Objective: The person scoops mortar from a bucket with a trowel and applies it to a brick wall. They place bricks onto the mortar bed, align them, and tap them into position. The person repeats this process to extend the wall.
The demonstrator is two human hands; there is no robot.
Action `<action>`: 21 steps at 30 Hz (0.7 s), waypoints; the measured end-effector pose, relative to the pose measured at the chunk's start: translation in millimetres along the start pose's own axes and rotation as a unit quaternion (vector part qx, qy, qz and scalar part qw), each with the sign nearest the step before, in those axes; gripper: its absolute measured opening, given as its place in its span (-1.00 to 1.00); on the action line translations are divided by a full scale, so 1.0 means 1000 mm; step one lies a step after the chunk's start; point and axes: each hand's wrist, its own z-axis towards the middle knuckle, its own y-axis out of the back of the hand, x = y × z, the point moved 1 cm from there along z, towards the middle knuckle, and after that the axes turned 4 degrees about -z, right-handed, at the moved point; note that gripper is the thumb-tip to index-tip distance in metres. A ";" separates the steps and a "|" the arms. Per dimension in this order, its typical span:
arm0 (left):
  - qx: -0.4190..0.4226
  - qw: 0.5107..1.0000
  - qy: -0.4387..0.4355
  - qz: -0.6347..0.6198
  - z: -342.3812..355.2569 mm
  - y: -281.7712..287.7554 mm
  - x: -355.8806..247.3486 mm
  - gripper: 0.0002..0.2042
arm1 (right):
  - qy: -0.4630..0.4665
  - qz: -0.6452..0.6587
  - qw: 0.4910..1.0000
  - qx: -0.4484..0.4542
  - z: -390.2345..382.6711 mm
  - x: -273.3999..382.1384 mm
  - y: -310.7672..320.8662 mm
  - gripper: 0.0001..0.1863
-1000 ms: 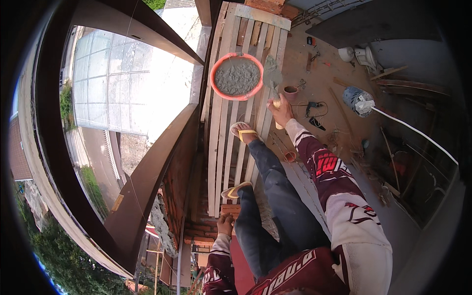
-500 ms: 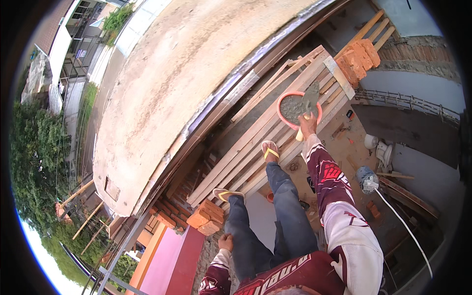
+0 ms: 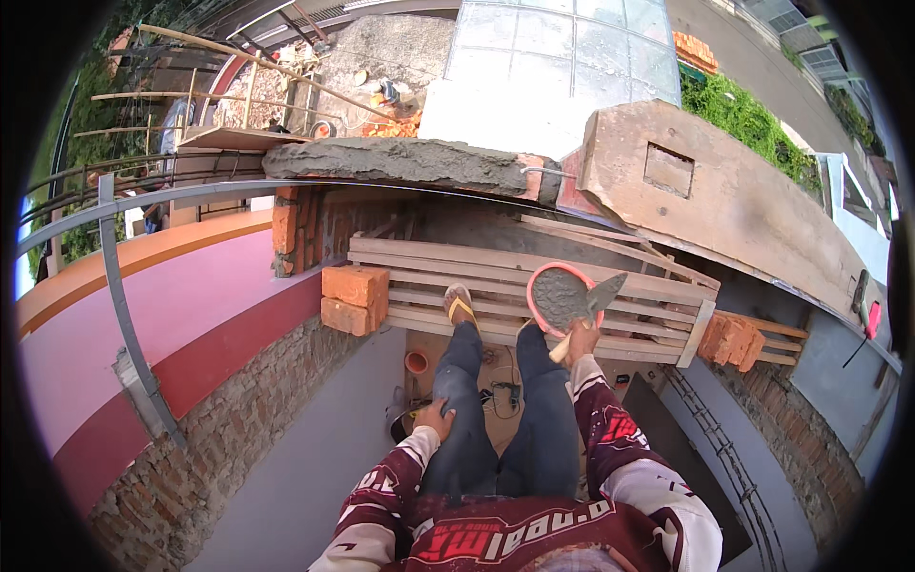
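My right hand (image 3: 582, 341) is closed around a trowel (image 3: 604, 292) with a wooden handle and a grey, mortar-smeared blade. The same hand is at the rim of a round orange-red bucket (image 3: 532, 303) and seems to grip it too. Grey wet mortar (image 3: 559, 294) fills much of the bucket, and the blade lies across its right edge. The bucket appears held above the wooden planks (image 3: 448, 255), partly covering my right foot. Against my left thigh rests my left hand (image 3: 436, 418), with nothing visible in it and its fingers lying on the trouser cloth.
My sandalled feet are on the gapped planks, high above a floor with a small orange pot (image 3: 416, 362) and cables. Orange bricks (image 3: 355, 299) stand at the left end, more bricks (image 3: 731, 340) at the right. Beyond run a mortar-topped wall (image 3: 410, 164), a concrete slab (image 3: 724, 181) and a metal rail (image 3: 110, 238).
My view has swung to the left, bringing the mortar-topped wall into sight. The bucket and trowel have come closer to my feet with my right hand. My left hand now lies on the thigh.
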 end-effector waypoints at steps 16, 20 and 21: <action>0.019 0.987 0.029 -0.155 0.000 0.019 0.004 -0.27 | 0.136 -0.284 0.910 0.271 -0.169 -0.019 -0.331 -0.74; 0.033 0.982 0.041 -0.181 0.001 0.018 0.017 -0.27 | 0.166 -0.419 0.847 0.283 -0.179 -0.034 -0.363 -0.65; 0.014 0.980 0.037 -0.193 0.005 0.018 0.021 -0.28 | 0.205 -0.416 0.834 0.300 -0.179 -0.036 -0.369 -0.64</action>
